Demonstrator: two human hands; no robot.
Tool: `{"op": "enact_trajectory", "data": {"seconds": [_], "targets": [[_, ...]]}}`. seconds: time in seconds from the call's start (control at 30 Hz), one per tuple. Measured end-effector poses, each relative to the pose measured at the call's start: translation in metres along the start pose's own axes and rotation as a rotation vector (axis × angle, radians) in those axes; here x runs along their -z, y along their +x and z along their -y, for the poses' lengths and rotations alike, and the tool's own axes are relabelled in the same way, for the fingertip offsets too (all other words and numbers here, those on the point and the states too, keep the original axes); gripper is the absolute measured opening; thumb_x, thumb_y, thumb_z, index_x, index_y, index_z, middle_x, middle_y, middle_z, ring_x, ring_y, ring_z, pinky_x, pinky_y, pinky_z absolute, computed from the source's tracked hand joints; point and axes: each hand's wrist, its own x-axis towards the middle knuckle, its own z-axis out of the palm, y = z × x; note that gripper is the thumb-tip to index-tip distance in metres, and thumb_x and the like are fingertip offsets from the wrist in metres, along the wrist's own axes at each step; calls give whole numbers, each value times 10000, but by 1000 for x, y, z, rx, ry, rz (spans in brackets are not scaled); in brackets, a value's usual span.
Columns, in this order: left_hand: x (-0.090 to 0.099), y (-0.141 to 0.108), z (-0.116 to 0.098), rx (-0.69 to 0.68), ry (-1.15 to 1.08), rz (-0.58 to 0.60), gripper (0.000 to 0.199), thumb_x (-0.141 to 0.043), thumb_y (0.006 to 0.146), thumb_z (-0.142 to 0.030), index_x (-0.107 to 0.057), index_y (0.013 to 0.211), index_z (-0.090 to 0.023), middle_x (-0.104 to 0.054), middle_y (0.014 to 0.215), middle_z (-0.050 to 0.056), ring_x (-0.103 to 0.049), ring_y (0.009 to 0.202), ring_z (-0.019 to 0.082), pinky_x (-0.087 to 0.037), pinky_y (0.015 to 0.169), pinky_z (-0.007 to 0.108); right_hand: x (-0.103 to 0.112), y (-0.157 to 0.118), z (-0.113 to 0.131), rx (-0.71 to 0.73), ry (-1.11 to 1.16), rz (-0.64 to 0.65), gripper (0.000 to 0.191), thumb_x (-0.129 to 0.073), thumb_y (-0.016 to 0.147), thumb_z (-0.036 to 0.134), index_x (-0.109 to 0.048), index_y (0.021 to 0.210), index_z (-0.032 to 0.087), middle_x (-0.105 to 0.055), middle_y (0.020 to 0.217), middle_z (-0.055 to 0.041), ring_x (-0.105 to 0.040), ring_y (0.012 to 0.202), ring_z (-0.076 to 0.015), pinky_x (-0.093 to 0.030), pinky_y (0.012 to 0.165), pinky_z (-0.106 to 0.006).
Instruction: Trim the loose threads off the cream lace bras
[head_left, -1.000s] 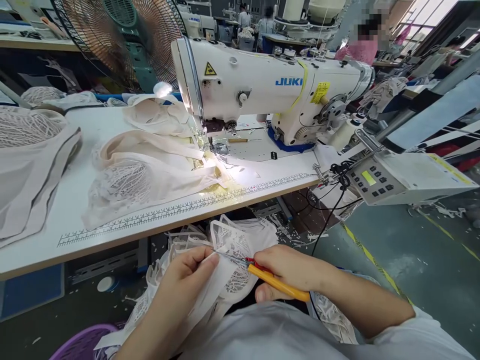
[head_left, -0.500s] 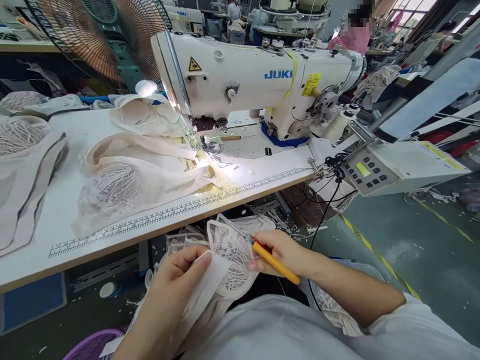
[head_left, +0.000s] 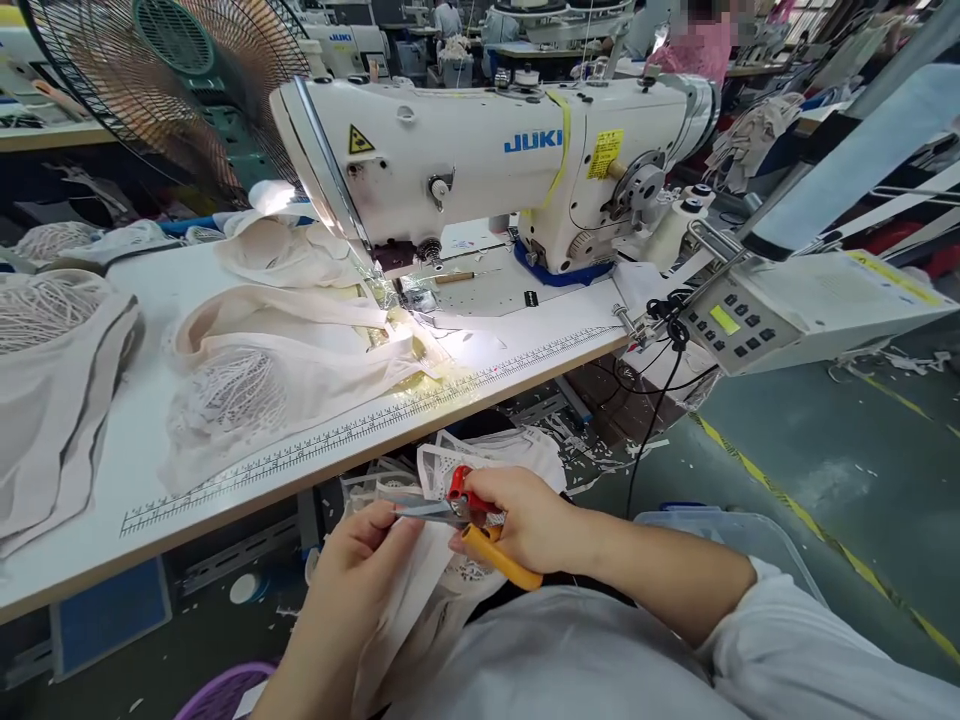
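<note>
My right hand (head_left: 525, 520) grips a pair of scissors (head_left: 442, 510) with one red and one orange handle. Their blades point left and reach the fingertips of my left hand (head_left: 367, 560). That hand pinches the edge of a white lace bra (head_left: 420, 580), which hangs over my lap below the table edge. Part of the lace cup is hidden behind the scissors and my right hand. On the table, another cream bra (head_left: 247, 390) lies with its strap end under the needle area of a white sewing machine (head_left: 480, 160).
A razor blade (head_left: 531, 298) and a wooden-handled awl (head_left: 457, 277) lie on the machine bed. More bra pieces (head_left: 60, 400) are stacked at the left. A fan (head_left: 180, 60) stands behind, a control box (head_left: 735, 320) juts out right, and a purple basket (head_left: 225, 690) sits below.
My right hand has moved left, bringing the scissor blades from over the lace cup to my left fingertips. My left hand keeps its pinch. The camera view has shifted slightly.
</note>
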Motion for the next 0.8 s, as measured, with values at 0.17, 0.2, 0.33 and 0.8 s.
{"op": "enact_trajectory", "data": {"seconds": [0.17, 0.2, 0.33, 0.8], "targets": [[4, 7, 5, -49, 43, -38, 200, -678, 593, -383, -671, 602, -183, -649, 612, 28, -571, 593, 187, -464, 585, 263, -2, 4, -4, 112, -118, -121, 132, -620, 626, 196, -516, 703, 174, -494, 685, 6, -452, 602, -114, -410, 547, -220], [4, 7, 6, -25, 26, -44, 210, -676, 592, -388, -660, 583, -178, -628, 567, 19, -547, 533, 168, -450, 533, 253, -1, 4, -4, 135, -133, -146, 136, -622, 622, 196, -512, 700, 173, -480, 681, 6, -442, 599, -114, -402, 543, -220], [2, 2, 5, 113, -118, -66, 203, -695, 569, -359, -614, 555, -173, -555, 460, -31, -474, 418, 109, -369, 424, 203, 1, 2, -1, 98, -122, -153, 161, -600, 629, 205, -440, 620, 182, -399, 612, 33, -370, 540, -93, -346, 477, -194], [9, 10, 32, -505, 514, -93, 290, -496, 782, -365, -576, 966, -156, -640, 919, 107, -596, 874, 245, -488, 726, 349, -14, 13, -4, -123, -62, -109, 193, -632, 611, 194, -441, 592, 174, -364, 553, 68, -326, 508, -72, -321, 464, -184]]}}
